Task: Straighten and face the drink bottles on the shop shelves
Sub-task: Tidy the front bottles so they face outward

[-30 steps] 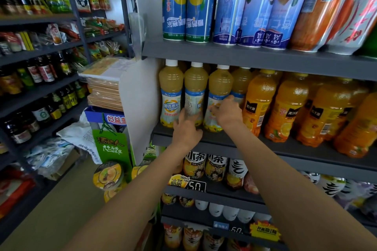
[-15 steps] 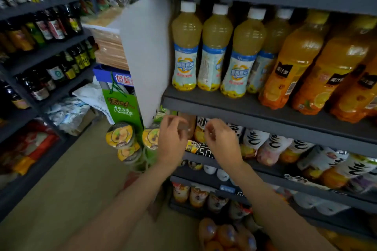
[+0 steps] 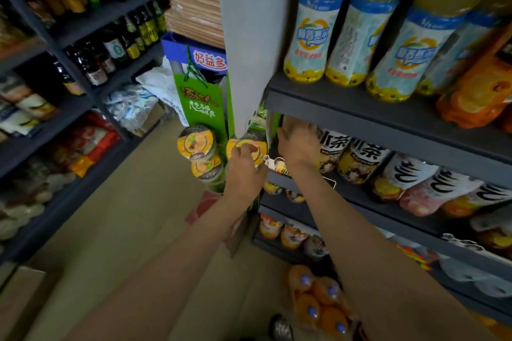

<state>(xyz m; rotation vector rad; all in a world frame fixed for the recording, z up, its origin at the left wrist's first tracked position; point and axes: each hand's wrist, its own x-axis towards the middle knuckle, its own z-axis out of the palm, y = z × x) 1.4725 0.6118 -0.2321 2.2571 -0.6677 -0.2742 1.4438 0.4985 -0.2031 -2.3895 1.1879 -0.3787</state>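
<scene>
Now | right hand (image 3: 300, 147) reaching onto tea bottle (image 3: 331, 153), fingers hidden, grip untellable | left hand (image 3: 243, 169) loosely curled, holding nothing | bottle looking heavy, slick: taking it mid-body.

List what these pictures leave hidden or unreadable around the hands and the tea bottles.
Head view only:
- Right hand: its fingertips reach under the shelf; what it touches, and its grip, is hidden in shadow.
- Left hand: seen from the back, so its grip cannot be read.
- Tea bottles: tops hidden by that shelf.
- Yellow juice bottles: caps cut off by the top edge.
- Price tag: blurred, unreadable.
</scene>
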